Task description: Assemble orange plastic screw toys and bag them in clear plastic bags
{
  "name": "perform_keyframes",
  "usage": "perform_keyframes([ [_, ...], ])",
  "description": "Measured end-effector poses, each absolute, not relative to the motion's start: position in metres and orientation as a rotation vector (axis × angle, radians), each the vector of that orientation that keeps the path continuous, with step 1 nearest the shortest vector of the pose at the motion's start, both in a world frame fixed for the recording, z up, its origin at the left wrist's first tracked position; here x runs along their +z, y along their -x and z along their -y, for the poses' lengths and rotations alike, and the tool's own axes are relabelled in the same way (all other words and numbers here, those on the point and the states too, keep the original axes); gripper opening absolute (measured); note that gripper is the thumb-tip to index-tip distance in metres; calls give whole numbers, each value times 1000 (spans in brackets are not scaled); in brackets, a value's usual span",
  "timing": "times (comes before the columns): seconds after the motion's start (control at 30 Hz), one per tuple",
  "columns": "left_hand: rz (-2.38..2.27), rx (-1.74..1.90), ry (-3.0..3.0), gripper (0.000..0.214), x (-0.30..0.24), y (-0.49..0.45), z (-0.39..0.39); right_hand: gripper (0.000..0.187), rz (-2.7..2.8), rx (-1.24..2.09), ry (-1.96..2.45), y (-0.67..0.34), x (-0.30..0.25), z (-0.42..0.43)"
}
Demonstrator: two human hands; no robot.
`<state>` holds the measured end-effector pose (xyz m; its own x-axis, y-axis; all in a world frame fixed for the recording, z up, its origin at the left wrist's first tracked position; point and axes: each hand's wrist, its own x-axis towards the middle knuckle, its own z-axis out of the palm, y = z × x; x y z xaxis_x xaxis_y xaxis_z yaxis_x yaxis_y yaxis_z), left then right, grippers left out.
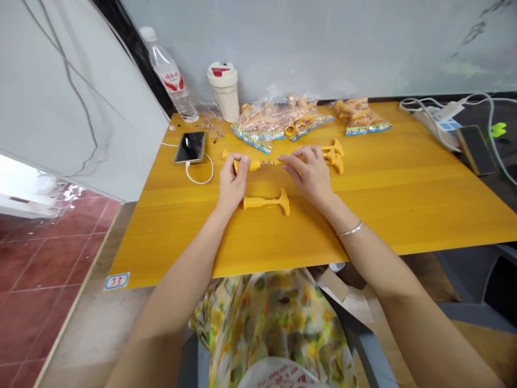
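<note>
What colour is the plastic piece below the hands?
The plastic piece is orange-yellow, best seen in the head view.

A camera worn on the person's head looks forward and steeply down from close above the left hand (pixel 232 180) and right hand (pixel 309 175). Its wide view takes in the table (pixel 383 215), the wall (pixel 323 43) beyond, and the red tile floor (pixel 40 258) at left.

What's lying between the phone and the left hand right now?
In the head view, a white charging cable loops between the phone and the left hand.
</note>
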<state>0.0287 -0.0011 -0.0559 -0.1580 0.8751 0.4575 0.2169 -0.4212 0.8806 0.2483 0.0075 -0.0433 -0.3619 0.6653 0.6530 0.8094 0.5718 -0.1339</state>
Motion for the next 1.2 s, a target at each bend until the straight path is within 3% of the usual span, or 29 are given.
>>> perform_keyframes([
  [0.2, -1202, 1480, -1712, 36, -50, -33, 8, 35, 2145, -118, 1069, -244, -40, 0],
  [0.4, -1094, 1360, -1892, 39, -59, -31, 5, 48, 1766, 521, 1163, -238, -41, 2],
  [0.57, -927, 1264, -2061, 29, -60, -30, 6, 40, 1430, 1031, 1205, -230, -41, 2],
  [0.83, -946, 1271, -2210, 18, -52, -26, 5, 48, 1244, 1424, 1256, -225, -46, -2],
  [0.97, -1034, 1214, -1949, 33, -54, -22, 0, 66, 1484, 1251, 1069, -231, -43, 2],
  [1.2, -1003, 1150, -1643, 45, -41, -14, 7, 104, 2212, 494, 769, -260, -27, -3],
])
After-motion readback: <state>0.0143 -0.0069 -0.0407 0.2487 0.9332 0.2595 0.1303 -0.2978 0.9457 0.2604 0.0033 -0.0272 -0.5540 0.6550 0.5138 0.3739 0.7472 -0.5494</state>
